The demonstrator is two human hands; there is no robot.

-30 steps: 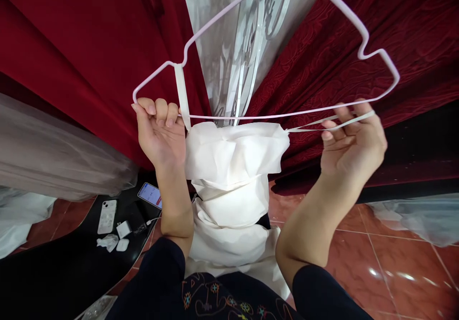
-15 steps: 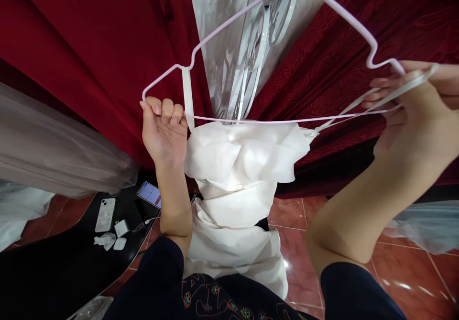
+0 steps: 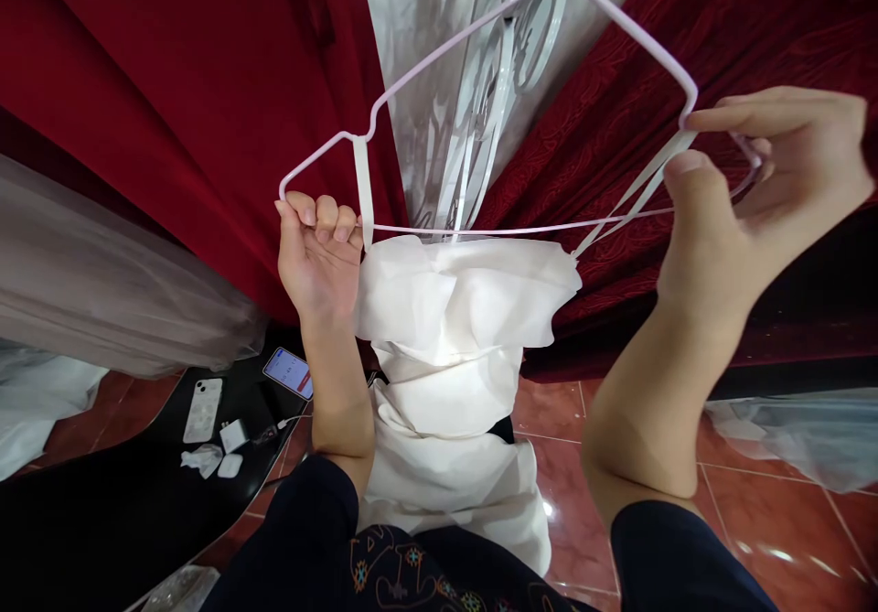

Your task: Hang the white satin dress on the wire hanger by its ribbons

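A pale lilac clothes hanger [image 3: 473, 31] is held up in front of me. My left hand [image 3: 319, 237] is closed around its lower left corner. A white strap [image 3: 365, 187] hangs in the hanger's left notch, beside my fingers. From the hanger hangs a white dress [image 3: 453, 392] with a ruffled top and gathered folds. Its right strap [image 3: 648, 182] loops up to the right notch. There my right hand [image 3: 761, 164] has its index fingertip against the notch and its thumb beside the strap. My other right fingers curl behind the hanger's right end, partly hidden.
Dark red curtains [image 3: 206, 72] hang on both sides of a white metal scrollwork piece [image 3: 504, 91]. At lower left, a black surface [image 3: 89, 530] bears two phones, a white charger [image 3: 234, 435] and a small white case [image 3: 230, 466]. Sheer fabric [image 3: 102, 264] hangs above red floor tiles.
My right hand has moved left along the hanger, bringing the right strap from out by my hand to the right notch. The hanger has tilted slightly; my left hand keeps its grip.
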